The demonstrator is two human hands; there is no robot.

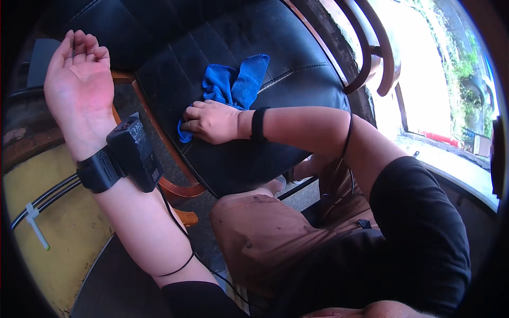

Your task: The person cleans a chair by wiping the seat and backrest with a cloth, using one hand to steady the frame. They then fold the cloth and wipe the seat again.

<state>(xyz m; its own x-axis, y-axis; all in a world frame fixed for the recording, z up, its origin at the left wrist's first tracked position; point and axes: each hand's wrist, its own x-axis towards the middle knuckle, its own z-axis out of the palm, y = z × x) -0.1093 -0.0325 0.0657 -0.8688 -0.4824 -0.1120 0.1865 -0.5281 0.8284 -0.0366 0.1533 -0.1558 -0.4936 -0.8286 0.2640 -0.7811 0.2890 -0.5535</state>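
Observation:
A crumpled blue cloth (249, 82) lies on the black padded seat (297, 40) of a chair. My right hand (217, 122) presses down on its near left part, fingers bunched around the fabric, while the rest fans out beyond my knuckles. Raised at the far left, my left hand (82, 87) has its palm turned up and its fingers loosely bent, with nothing in it. A black box-shaped device (135, 153) is strapped to my left wrist, and a black band (259, 124) circles the right one.
A curved wooden armrest (379, 47) rises at the far right, beside a bright opening to the outdoors. Wooden chair framing (183, 190) runs along the seat's left side. A yellow panel (58, 222) with black cables stands at the lower left. A thin cord trails from my left arm.

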